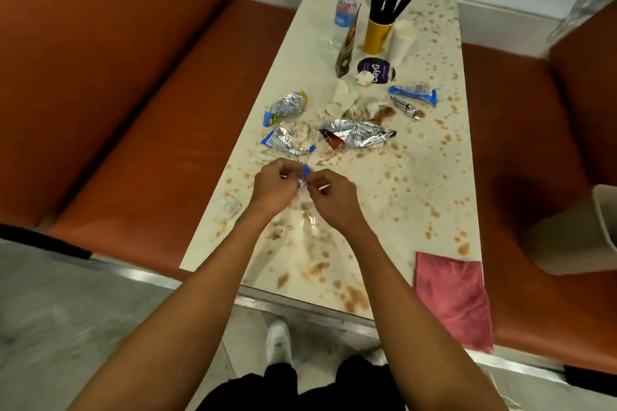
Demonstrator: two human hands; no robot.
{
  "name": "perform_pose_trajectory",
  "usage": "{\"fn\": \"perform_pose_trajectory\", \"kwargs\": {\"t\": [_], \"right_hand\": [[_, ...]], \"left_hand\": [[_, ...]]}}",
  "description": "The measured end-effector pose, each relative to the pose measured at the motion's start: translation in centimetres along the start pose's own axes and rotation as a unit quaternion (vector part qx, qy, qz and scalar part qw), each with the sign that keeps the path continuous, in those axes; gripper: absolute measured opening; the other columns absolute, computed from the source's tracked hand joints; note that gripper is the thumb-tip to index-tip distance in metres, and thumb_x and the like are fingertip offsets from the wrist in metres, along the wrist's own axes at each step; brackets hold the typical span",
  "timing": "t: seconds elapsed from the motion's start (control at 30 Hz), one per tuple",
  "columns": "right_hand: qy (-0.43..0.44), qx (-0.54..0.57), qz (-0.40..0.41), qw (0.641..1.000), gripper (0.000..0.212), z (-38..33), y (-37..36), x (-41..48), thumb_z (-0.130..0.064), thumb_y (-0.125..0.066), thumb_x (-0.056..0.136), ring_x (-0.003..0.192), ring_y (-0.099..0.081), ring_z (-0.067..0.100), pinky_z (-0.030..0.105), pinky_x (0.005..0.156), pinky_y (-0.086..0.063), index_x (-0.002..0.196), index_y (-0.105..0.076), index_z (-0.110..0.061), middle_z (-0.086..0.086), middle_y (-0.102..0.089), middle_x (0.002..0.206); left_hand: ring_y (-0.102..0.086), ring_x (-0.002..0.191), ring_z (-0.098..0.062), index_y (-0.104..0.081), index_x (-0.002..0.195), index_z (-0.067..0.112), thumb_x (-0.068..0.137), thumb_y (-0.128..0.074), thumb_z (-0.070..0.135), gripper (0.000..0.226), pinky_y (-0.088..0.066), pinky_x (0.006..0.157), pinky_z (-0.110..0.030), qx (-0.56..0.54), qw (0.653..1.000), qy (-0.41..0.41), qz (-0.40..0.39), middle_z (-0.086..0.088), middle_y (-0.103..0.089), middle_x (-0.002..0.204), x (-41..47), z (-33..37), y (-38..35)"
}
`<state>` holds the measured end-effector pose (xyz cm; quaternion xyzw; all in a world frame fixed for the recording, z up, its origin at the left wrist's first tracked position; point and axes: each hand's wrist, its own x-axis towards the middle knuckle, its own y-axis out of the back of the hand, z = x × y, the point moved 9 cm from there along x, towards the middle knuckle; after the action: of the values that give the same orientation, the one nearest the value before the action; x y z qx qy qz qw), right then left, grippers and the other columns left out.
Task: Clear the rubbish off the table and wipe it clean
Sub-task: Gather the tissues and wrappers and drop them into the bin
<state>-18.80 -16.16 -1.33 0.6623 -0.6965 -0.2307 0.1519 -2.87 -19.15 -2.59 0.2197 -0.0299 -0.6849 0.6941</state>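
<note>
The left hand [273, 187] and right hand [334, 200] meet just above the near half of the table [384, 210]. Their fingers are curled, and both pinch one small scrap [305, 173] of blue and clear wrapper between the fingertips. It looks weightless and limp, so a fingertip pinch at any edge should carry it, though it may cling or flutter off if dropped loosely. Something clear and shiny lies under the wrists; I cannot tell if it is film or a spill

Just beyond the hands lie three crumpled foils: the blue-ended foil [285, 141], the yellow-tipped foil [288, 105] and, to the right, the big foil [357, 133]. I judge these light, crackly, springy and probably greasy inside, so each is better scrunched in a whole fist than lifted by a corner. The crumbs and torn paper among them are too fine to pick up and are better swept together

Further right are a blue wrapper [414, 92] and a foil twist [405, 107]. Behind stand a purple lid [376, 69], a carton [347, 43], a bottle [345, 15], a white cup [400, 40] and a yellow cup [377, 33] full of black straws. The yellow cup looks top-heavy, so grip it low on the body

A pink cloth [450, 297], soft and absorbent, hangs over the near right corner, ready for the brown stains. A white bin [606, 220] shows at the right edge
</note>
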Motion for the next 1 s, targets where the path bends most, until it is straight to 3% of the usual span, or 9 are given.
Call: {"fn": "perform_pose_trajectory", "kwargs": {"t": [0.13,0.3,0.4,0.5,0.67,0.73,0.83,0.9,1.0], "right_hand": [[0.029,-0.029,-0.035,0.999,0.023,-1.9,-3.8,-0.4,-0.004,-0.065,0.093,0.082,-0.068,0.013,0.024,0.083,-0.054,0.109,-0.078,-0.015,0.000,-0.077,0.098],[0.068,-0.082,-0.078,0.991,0.025,-3.5,-8.0,-0.7,-0.005,-0.075,0.090,0.080,-0.062,0.011,0.005,0.075,-0.044,0.114,-0.077,-0.006,0.008,-0.075,0.104],[0.077,-0.137,-0.100,0.983,0.034,-3.5,-10.5,-0.9,-0.015,-0.081,0.086,0.100,-0.066,0.027,0.030,0.093,-0.051,0.120,-0.077,-0.011,0.013,-0.070,0.114],[0.070,-0.180,-0.118,0.974,0.045,-3.1,-12.5,-1.1,-0.020,-0.086,0.084,0.118,-0.059,0.035,0.038,0.101,-0.048,0.127,-0.074,-0.011,0.015,-0.065,0.123],[0.107,-0.184,-0.092,0.973,0.026,-3.6,-13.1,-1.5,-0.001,-0.075,0.085,0.099,-0.065,0.035,0.033,0.086,-0.050,0.109,-0.078,-0.007,0.016,-0.067,0.108],[0.100,-0.162,-0.082,0.978,0.024,-3.6,-12.8,-1.6,-0.002,-0.075,0.085,0.088,-0.067,0.026,0.029,0.084,-0.054,0.108,-0.079,-0.007,0.014,-0.071,0.104],[0.070,-0.086,-0.045,0.993,0.021,-4.1,-11.7,-1.7,-0.006,-0.081,0.084,0.068,-0.061,0.003,0.015,0.073,-0.049,0.105,-0.079,-0.008,0.002,-0.073,0.090],[0.060,-0.024,-0.019,0.998,0.022,-4.9,-11.1,-1.7,-0.010,-0.085,0.084,0.067,-0.063,0.001,0.014,0.071,-0.051,0.105,-0.079,-0.012,-0.004,-0.073,0.086],[0.065,0.045,0.000,0.997,0.025,-6.7,-11.3,-1.9,-0.011,-0.086,0.084,0.072,-0.065,0.000,0.017,0.071,-0.055,0.107,-0.077,-0.011,-0.005,-0.074,0.089]], "left_hand": [[-0.075,0.097,-0.023,-0.074,0.098,0.026,0.102,-0.056,0.003,0.029,-0.063,0.089,-0.046,-0.004,0.999,0.012,0.035,0.001,-0.077,0.106,-0.3,-2.3,3.9],[-0.075,0.095,-0.020,-0.072,0.095,0.028,0.101,-0.056,0.000,0.032,-0.060,0.093,-0.042,-0.001,0.997,0.014,0.079,0.007,-0.077,0.098,-1.1,-4.5,7.9],[-0.074,0.097,-0.016,-0.071,0.092,0.033,0.101,-0.057,0.003,0.035,-0.060,0.095,-0.043,-0.007,0.994,0.029,0.104,0.010,-0.077,0.097,-1.5,-6.1,9.8],[-0.073,0.100,-0.015,-0.071,0.093,0.033,0.101,-0.057,0.002,0.035,-0.061,0.095,-0.040,-0.011,0.991,0.029,0.127,0.013,-0.076,0.097,-2.0,-7.0,11.3],[-0.071,0.095,-0.008,-0.075,0.104,0.021,0.102,-0.056,0.000,0.029,-0.062,0.079,-0.027,-0.004,0.988,0.034,0.149,0.007,-0.076,0.104,-2.6,-8.0,12.9],[-0.071,0.093,-0.007,-0.075,0.106,0.021,0.103,-0.056,0.002,0.027,-0.059,0.070,-0.022,-0.010,0.988,0.035,0.148,0.007,-0.076,0.105,-2.6,-8.3,13.1],[-0.070,0.086,-0.009,-0.075,0.106,0.023,0.105,-0.056,0.008,0.024,-0.059,0.069,-0.026,-0.041,0.988,0.035,0.142,0.007,-0.076,0.103,-2.5,-8.4,13.0],[-0.071,0.086,-0.012,-0.075,0.108,0.021,0.107,-0.056,0.014,0.020,-0.059,0.075,-0.030,-0.072,0.987,0.041,0.137,0.006,-0.076,0.099,-2.3,-8.3,12.6],[-0.065,0.072,-0.014,-0.077,0.101,0.024,0.110,-0.053,0.030,0.027,-0.055,0.069,-0.034,-0.131,0.982,0.076,0.116,0.005,-0.072,0.083,-2.0,-8.4,11.6]]}}
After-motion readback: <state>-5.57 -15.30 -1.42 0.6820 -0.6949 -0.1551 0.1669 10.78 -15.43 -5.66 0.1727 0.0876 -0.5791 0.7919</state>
